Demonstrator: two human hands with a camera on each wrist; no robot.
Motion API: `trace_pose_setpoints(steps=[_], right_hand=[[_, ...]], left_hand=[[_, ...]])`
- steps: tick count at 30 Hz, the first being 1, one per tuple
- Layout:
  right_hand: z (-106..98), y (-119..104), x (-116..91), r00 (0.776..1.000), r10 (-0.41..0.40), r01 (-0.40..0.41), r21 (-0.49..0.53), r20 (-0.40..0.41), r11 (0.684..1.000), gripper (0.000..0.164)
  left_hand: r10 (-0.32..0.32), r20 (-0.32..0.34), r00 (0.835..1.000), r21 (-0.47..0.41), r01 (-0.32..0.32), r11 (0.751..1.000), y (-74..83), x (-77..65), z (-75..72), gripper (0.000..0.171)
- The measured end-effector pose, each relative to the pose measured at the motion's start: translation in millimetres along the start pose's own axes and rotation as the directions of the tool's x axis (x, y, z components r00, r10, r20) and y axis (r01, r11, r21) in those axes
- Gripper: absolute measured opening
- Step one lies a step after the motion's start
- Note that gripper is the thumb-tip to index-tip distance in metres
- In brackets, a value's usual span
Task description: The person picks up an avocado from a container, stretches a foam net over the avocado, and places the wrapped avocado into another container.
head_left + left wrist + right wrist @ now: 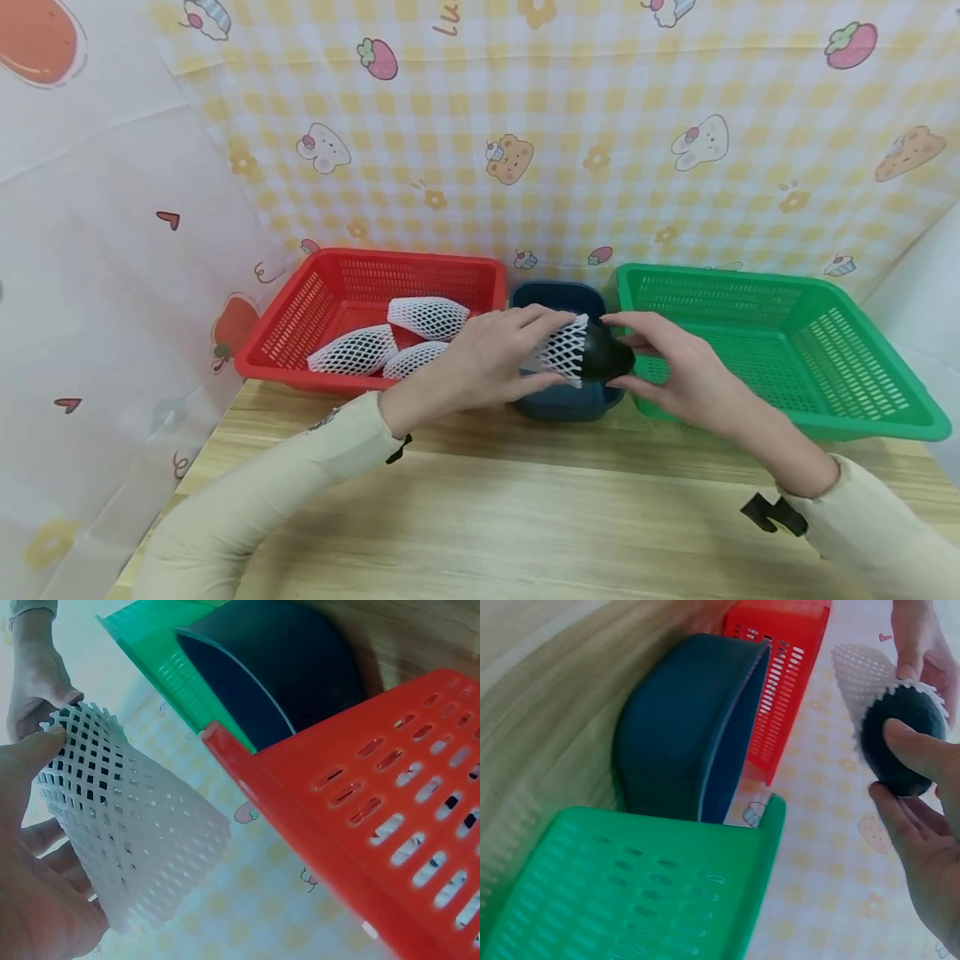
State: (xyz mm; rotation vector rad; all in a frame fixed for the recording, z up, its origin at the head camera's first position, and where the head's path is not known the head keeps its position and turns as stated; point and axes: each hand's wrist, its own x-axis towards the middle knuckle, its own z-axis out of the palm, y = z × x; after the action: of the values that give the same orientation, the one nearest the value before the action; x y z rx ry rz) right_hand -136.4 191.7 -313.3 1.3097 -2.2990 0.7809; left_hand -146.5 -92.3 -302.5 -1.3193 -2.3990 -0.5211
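A dark avocado (606,352) is partway out of a white foam net sleeve (566,348), above the dark blue bin (567,406). With its fingers and thumb, my left hand (495,350) pinches the sleeve. My right hand (686,367) grips the bare end of the avocado between thumb and fingers. In the left wrist view, the sleeve (142,825) hangs loose at its tail. The right wrist view shows the avocado's rounded dark end (896,754) beyond the sleeve's jagged rim.
Left of the bin, a red basket (420,260) holds several netted fruits (356,350). On the right is a green basket (727,277). All stand on a wooden table (510,525), backed by a checked cloth (600,108).
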Motion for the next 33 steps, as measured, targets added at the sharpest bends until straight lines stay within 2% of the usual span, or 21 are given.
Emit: trace_pose_setpoints(steps=[3, 9, 16, 22, 33], right_hand=[[2, 1, -2, 0.997, -0.020, 0.023, 0.032, -0.075, 0.999, 0.059], [10, 3, -4, 0.984, -0.050, 0.065, 0.088, -0.172, 0.994, 0.056], [18, 2, -7, 0.983, -0.059, 0.083, 0.139, -0.172, 0.987, 0.051], [23, 2, -6, 0.976, -0.077, 0.111, 0.164, -0.204, 0.980, 0.048], [32, 0, -1, 0.968, -0.071, 0.116, 0.181, -0.239, 0.977, 0.045]], left_hand=[[-0.003, -0.012, 1.000, -0.006, 0.003, 1.000, 0.2, -0.1, -2.5, 0.070], [0.004, -0.031, 1.000, -0.024, -0.005, 1.000, -0.4, 0.5, -5.7, 0.072], [0.042, -0.045, 0.998, -0.007, -0.043, 0.999, -0.2, 1.5, -7.3, 0.070], [0.065, -0.061, 0.996, 0.016, -0.064, 0.998, -0.1, 4.4, -9.5, 0.071], [0.099, -0.041, 0.994, 0.034, -0.098, 0.995, 2.3, 6.8, -11.0, 0.069]])
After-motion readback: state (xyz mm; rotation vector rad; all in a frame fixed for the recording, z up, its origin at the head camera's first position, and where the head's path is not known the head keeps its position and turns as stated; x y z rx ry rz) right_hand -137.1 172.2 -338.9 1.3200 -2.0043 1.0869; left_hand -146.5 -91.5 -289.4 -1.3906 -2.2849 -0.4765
